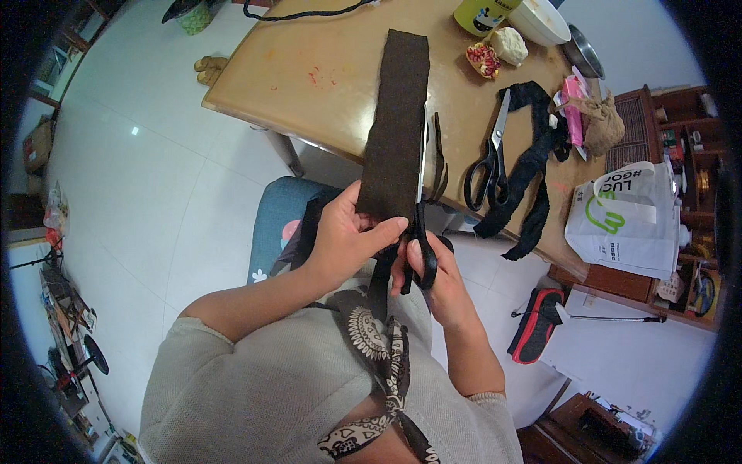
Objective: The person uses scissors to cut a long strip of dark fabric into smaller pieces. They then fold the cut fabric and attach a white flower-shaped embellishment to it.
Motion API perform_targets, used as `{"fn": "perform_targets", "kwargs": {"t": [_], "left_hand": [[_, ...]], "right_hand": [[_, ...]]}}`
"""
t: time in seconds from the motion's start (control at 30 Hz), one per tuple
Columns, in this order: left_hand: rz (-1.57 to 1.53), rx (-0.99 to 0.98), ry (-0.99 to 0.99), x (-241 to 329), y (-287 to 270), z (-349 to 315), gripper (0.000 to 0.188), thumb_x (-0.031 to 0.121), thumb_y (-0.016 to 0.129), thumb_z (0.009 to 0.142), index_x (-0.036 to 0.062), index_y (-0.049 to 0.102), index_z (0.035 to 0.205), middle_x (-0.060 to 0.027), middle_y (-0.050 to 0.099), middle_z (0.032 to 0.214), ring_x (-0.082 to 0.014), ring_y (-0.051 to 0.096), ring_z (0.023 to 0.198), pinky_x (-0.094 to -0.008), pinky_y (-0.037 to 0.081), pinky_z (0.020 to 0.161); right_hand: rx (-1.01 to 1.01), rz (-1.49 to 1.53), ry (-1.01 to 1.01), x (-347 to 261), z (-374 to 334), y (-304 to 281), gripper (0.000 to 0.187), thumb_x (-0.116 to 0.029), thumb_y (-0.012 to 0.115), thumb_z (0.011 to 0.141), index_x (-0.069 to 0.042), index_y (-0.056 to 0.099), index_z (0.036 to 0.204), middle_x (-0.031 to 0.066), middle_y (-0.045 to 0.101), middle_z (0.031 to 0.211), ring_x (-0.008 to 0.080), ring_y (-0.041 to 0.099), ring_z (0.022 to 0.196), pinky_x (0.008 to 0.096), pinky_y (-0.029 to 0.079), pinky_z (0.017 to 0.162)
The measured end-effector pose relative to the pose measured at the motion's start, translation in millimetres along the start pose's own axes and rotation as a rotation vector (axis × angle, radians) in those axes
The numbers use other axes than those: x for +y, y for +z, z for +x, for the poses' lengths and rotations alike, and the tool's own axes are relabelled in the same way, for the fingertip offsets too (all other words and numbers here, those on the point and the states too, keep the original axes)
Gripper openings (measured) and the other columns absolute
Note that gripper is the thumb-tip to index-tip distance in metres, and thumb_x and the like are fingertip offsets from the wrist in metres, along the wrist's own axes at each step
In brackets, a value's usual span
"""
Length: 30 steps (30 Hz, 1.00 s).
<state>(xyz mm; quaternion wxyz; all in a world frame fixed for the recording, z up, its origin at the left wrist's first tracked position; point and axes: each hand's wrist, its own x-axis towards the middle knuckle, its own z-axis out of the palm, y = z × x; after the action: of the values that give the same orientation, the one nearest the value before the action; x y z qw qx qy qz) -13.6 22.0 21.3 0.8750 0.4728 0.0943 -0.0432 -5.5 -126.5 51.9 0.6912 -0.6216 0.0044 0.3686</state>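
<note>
A long dark brown strip of cloth (396,124) stretches over the table from its near edge. My left hand (340,243) pinches its near end, thumb on top and fingers beneath. In my right hand (444,290) is a pair of black-handled scissors (420,232), fingers through the handle loops. The blades lie along the cloth's right edge; how far apart they are is hard to see. A thin dark offcut (439,158) hangs just right of the blades. Farther right, a second pair of scissors (483,178) rests beside crumpled black cloth strips (532,174).
On the tan table (309,100) sit an opened pomegranate (483,59), a pale lump (509,46), a yellow-green container (481,14) and a white bowl (541,22). A white bag (622,224) stands at the right corner. A blue padded seat (278,216) is below the near edge.
</note>
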Motion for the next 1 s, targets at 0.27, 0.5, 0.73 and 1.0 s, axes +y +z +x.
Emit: {"fn": "perform_targets", "kwargs": {"t": [0.27,0.5,0.73,1.0], "left_hand": [[0.002,0.004,0.013,0.5,0.1,-1.5,0.034,0.001,0.061,0.077,0.0018,0.046,0.108,-0.0045,0.058,0.092,-0.0083,0.056,0.077,-0.0217,0.049,0.065],[-0.015,-0.018,0.028,3.5,3.0,-2.0,0.032,0.0,0.06,0.076,0.0003,0.047,0.105,-0.005,0.058,0.092,-0.0085,0.056,0.08,-0.0227,0.048,0.071],[0.012,-0.015,0.017,2.4,3.4,-2.3,0.029,-0.001,0.061,0.076,0.0,0.048,0.101,-0.0052,0.059,0.09,-0.0084,0.056,0.08,-0.023,0.047,0.073],[-0.012,-0.028,0.033,-1.0,2.9,-1.7,0.031,-0.001,0.062,0.076,-0.0002,0.048,0.103,-0.0048,0.059,0.091,-0.0082,0.056,0.08,-0.0224,0.047,0.072]], "right_hand": [[0.032,-0.089,0.006,-0.6,-5.0,-3.8,0.026,-0.03,0.049,0.088,-0.004,0.047,0.088,0.002,0.049,0.065,0.0102,0.049,0.055,0.0234,0.04,0.051],[0.045,-0.098,-0.005,-4.7,-4.3,-2.5,0.027,-0.03,0.05,0.088,-0.004,0.047,0.088,0.0023,0.049,0.064,0.0102,0.049,0.054,0.0233,0.04,0.05],[0.051,-0.078,-0.01,-5.5,-2.0,-1.4,0.025,-0.028,0.049,0.088,-0.003,0.047,0.086,0.0016,0.048,0.064,0.0098,0.049,0.054,0.023,0.04,0.049],[0.061,-0.052,-0.026,-3.0,-3.0,-1.9,0.024,-0.028,0.05,0.088,-0.003,0.047,0.087,0.0017,0.049,0.065,0.0094,0.049,0.054,0.0228,0.04,0.049]]}}
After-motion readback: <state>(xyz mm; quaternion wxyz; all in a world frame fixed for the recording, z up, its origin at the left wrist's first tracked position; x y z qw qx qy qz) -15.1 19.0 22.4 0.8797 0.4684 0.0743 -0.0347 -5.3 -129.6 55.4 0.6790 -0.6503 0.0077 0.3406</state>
